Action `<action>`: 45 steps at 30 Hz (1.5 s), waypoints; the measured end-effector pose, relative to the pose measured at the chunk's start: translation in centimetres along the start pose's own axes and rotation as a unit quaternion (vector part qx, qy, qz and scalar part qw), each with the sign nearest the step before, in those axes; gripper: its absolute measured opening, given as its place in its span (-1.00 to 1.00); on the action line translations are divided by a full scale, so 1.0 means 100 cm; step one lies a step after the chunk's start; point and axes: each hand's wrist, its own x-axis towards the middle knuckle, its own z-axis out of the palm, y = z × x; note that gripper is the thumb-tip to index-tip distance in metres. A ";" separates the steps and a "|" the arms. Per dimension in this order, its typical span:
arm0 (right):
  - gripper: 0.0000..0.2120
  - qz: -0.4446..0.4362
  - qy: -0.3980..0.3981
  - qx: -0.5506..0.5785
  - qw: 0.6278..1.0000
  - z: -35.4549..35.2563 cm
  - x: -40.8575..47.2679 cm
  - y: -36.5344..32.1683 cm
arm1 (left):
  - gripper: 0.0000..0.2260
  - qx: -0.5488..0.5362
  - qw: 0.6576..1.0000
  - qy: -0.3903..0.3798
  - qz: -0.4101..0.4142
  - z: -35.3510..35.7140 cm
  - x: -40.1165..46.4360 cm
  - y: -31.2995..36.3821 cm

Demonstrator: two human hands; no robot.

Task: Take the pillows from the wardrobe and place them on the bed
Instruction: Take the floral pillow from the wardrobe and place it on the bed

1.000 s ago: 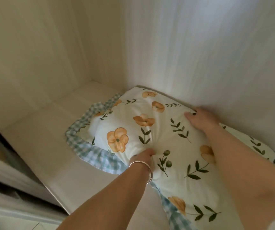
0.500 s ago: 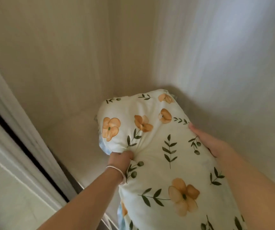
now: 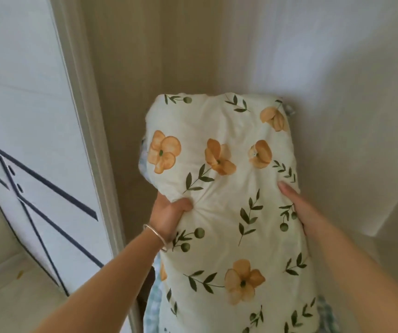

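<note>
A cream pillow (image 3: 227, 188) printed with orange flowers and green leaves, edged in blue check, is held up lengthwise in front of the pale wardrobe interior (image 3: 241, 49). My left hand (image 3: 169, 215), with a silver bangle on the wrist, pinches a fold of the cover on the pillow's left side. My right hand (image 3: 299, 207) presses flat against the pillow's right side, fingers pointing up. The pillow's lower end runs out of the frame at the bottom. No bed is in view.
The wardrobe's pale frame post (image 3: 89, 131) stands just left of the pillow. Beyond it is a white panel with dark diagonal lines (image 3: 32, 169) and light floor (image 3: 13, 296). A shelf edge (image 3: 390, 212) juts out at the right.
The pillow has come up off the wardrobe shelf and towards me, now upright between both hands. The view has swung left, showing the frame post and the white panel.
</note>
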 end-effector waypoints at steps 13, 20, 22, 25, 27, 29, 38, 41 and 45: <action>-0.60 -0.143 0.059 0.121 0.981 0.101 -0.118 0.017 | -0.20 0.077 0.968 -0.035 0.234 -0.085 -0.135 0.077; -0.34 -0.160 -0.022 0.119 0.980 0.234 -0.158 0.038 | -0.09 0.095 0.962 0.122 0.223 -0.212 -0.215 0.088; -0.48 -0.165 -0.065 0.110 0.978 0.280 -0.167 0.045 | -0.15 0.092 0.959 0.177 0.202 -0.247 -0.239 0.083; -0.62 -0.147 -0.121 0.113 0.975 0.347 -0.172 0.052 | -0.13 0.125 0.942 0.259 0.173 -0.303 -0.268 0.075; -0.66 -0.119 -0.160 0.105 0.974 0.390 -0.171 0.058 | -0.20 0.129 0.931 0.313 0.136 -0.342 -0.286 0.067; -0.59 -0.107 -0.216 0.090 0.966 0.434 -0.170 0.065 | -0.28 0.115 0.922 0.357 0.092 -0.380 -0.299 0.053; -0.73 -0.030 -0.329 0.051 0.942 0.618 -0.104 0.103 | -0.12 0.097 0.870 0.483 0.024 -0.511 -0.268 0.008; -0.69 -0.006 -0.372 0.035 0.927 0.696 -0.063 0.108 | -0.18 0.108 0.839 0.533 0.010 -0.559 -0.232 0.003; -0.51 0.022 -0.424 0.014 0.905 0.799 -0.012 0.098 | -0.21 0.105 0.789 0.605 -0.015 -0.630 -0.181 0.007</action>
